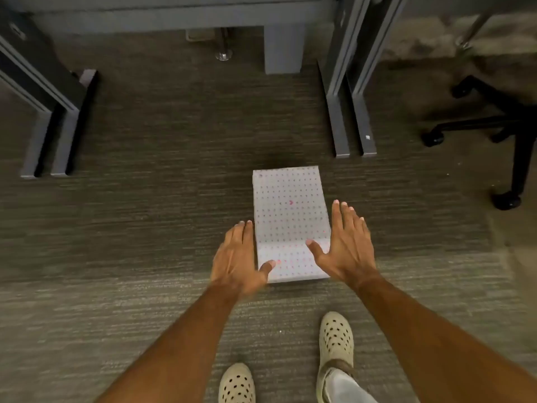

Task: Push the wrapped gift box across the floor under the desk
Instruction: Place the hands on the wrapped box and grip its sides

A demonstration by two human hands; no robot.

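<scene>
At the bottom edge, two pale perforated clogs (336, 338) are standing on the grey carpet (145, 228), and both bare forearms are reaching forward and down. Just ahead, the left hand (236, 258) and right hand (345, 245) are flanking the near end of the wrapped gift box (289, 210), fingers spread wide and flat, gripping nothing. Left thumb is lying over the near left corner; right thumb is lying over the top near the right edge. Whether palms are actually pressing the sides, cannot tell.

The box is lying flat on the carpet, long axis pointing toward the desk (174, 13), its far end just short of the desk legs (351, 112); not yet under.

To do the push well: probably keeping both hands low at the near end, pressing evenly so it is sliding straight, aiming between the left and right legs. Carpet drag could twist it toward the right legs. Office chair base (494, 123) is sitting well apart, far right.
</scene>
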